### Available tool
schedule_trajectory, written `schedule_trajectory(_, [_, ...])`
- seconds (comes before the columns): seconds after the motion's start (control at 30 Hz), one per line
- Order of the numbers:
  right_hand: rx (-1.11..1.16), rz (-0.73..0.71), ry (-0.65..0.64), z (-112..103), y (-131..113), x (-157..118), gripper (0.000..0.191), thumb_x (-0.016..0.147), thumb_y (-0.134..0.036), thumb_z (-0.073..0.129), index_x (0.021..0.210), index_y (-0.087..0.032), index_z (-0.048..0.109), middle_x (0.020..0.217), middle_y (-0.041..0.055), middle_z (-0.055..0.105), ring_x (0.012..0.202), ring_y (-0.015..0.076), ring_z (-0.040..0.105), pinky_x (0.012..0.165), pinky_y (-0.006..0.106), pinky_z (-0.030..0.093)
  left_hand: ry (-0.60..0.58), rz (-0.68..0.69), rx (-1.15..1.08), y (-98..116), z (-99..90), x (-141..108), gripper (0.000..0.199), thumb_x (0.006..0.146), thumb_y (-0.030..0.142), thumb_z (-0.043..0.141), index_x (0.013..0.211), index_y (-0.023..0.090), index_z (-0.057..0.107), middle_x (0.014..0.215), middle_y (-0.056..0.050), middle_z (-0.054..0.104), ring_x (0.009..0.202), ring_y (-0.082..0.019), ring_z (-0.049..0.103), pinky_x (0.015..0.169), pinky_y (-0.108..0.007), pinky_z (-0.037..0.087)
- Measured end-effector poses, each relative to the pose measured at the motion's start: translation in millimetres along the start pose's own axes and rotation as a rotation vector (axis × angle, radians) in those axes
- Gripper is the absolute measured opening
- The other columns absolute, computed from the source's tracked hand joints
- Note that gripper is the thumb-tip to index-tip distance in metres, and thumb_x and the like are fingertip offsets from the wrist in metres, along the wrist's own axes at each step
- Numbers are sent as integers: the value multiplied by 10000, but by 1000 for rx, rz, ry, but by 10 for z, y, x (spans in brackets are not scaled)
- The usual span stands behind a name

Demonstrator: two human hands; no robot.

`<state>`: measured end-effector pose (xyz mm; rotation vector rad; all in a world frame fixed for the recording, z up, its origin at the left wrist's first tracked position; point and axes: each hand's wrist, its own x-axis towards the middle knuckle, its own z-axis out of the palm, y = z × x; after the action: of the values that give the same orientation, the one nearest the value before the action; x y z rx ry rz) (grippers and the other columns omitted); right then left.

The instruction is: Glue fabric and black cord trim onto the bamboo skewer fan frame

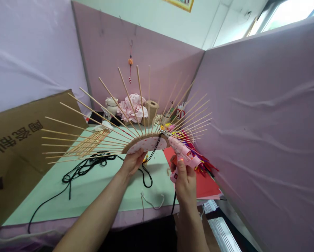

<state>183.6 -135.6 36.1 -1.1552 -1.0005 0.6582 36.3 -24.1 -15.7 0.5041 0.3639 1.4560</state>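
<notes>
My left hand (135, 161) grips the lower edge of a half-round cardboard piece (143, 144) faced with pink dotted cloth or paper. Thin wooden sticks (109, 91) fan out from its curved rim. In my right hand (183, 178) is a pink hot glue gun (182, 148), fingers wrapped round its handle, an orange light glowing near the thumb. Its nozzle points up and left at the rim's right part, where black cord (155, 148) hangs across the cardboard. Whether the tip touches cord or rim I cannot tell. The cord runs down to a loose tangle (90, 164) on the table.
A pile of spare sticks (90, 141) lies at the left beside a large cardboard sheet (20, 147). Red paper (206, 185) and coloured strips are at the right. White string (153, 203) lies near the front edge. A twine roll (152, 108) and pink cloth (133, 107) stand behind.
</notes>
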Motion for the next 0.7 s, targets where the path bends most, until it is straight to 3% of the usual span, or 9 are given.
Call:
schedule_trajectory(0.3, [-99,40,-29,33,-77,-7,590,809,-702,495,901,-137,633,654,4,542,492,96,434,430,221,368,-7,-9,48,-24,-20,10,423,537,133,880,919,169,702,944,-30,737,1005,-191,656,1038,-372,436])
schedule_trajectory(0.7, [-139,39,-24,21,-88,8,598,807,-709,485,901,-135,623,699,25,580,521,107,457,450,233,384,8,-5,51,-34,-2,9,416,506,122,881,882,195,719,925,-16,744,968,-179,661,1014,-369,446])
